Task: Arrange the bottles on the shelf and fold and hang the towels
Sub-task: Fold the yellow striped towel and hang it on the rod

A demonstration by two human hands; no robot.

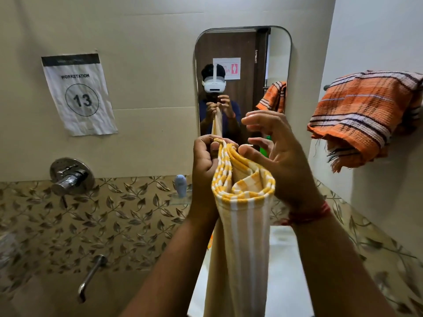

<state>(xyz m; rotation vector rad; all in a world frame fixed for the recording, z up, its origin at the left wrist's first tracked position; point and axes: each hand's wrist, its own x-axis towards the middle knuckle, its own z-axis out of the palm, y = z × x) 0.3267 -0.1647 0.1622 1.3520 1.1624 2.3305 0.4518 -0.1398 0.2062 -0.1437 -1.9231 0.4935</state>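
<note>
A paper sign (79,94) reading "WORKSTATION 13" hangs on the far left wall, above a chrome tap (71,177). A pale blue bottle (180,185) stands partly hidden behind the left hand (206,165), which pinches the top corner of the yellow striped towel (240,225); the towel's lower end is cut off. The right hand (274,154) hovers spread, thumb touching the cloth. An orange towel (361,117) drapes far right.
</note>
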